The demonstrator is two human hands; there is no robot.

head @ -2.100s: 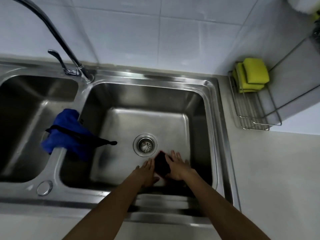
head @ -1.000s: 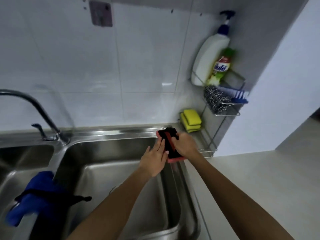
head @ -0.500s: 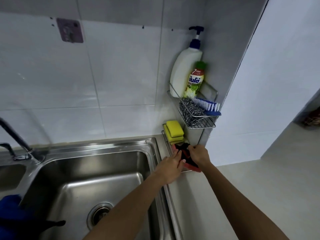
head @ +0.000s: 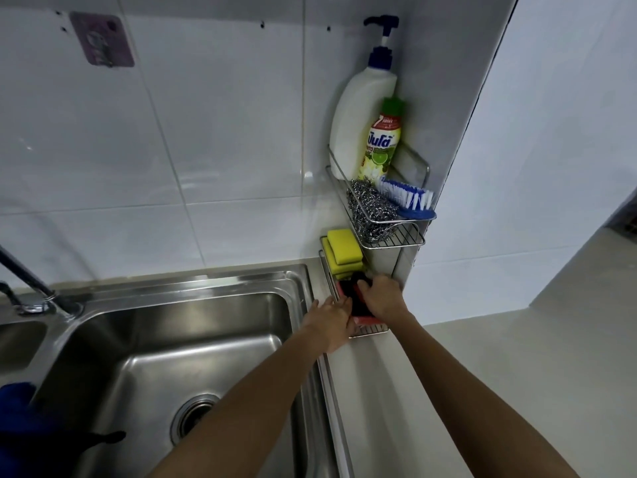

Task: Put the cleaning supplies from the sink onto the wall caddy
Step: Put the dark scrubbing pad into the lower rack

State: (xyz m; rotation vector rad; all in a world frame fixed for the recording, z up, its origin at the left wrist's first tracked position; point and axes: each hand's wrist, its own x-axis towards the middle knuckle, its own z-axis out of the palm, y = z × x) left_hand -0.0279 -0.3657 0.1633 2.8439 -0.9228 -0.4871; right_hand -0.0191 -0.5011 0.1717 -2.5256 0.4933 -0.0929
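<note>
A two-tier wire wall caddy (head: 406, 240) stands in the corner right of the sink (head: 165, 339). My right hand (head: 381, 298) grips a red and black scrub pad (head: 351, 298), which lies on the caddy's lower tier just in front of two yellow sponges (head: 343, 253). Flat against the pad's left side rests my left hand (head: 329, 320), fingers spread. The upper tier holds a white pump bottle (head: 362, 112), a green dish soap bottle (head: 381, 143), steel wool (head: 367, 212) and a blue brush (head: 410, 200).
A blue cloth (head: 17, 419) with a black strap hangs over the sink divider at the lower left. The faucet (head: 31, 288) rises at the left. A pale counter (head: 517, 374) runs to the right, and a grey adhesive hook (head: 101, 43) sticks on the tiled wall.
Both hands lifted the red and black pad out of the sink bowl, carried it right to the caddy, and now it sits lower on the bottom tier than half a second ago.
</note>
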